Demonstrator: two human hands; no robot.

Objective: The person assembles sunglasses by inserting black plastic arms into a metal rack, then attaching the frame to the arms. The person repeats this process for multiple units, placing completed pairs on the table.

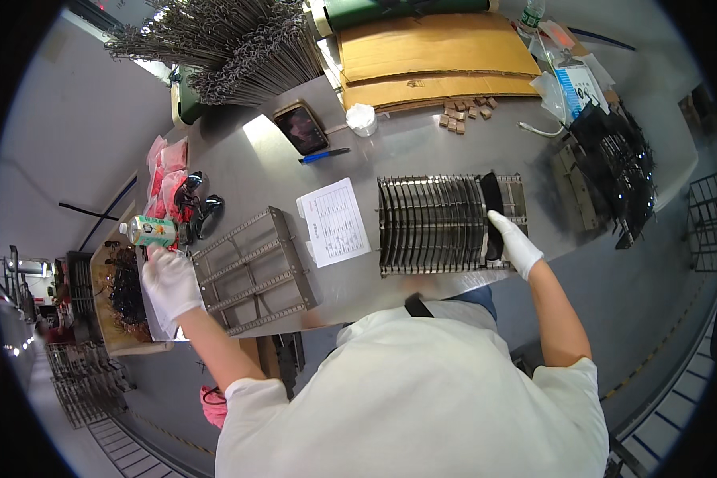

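Metal rack lined with dark strips

Right of centre in the frame, the metal rack (518,191) bears an even row of glossy, curved dark strips (430,227). At its right end, the right hand (518,244) grasps a matte black strip (492,193). The left hand (170,285), frame left: I cannot tell whether its fingers hold anything.
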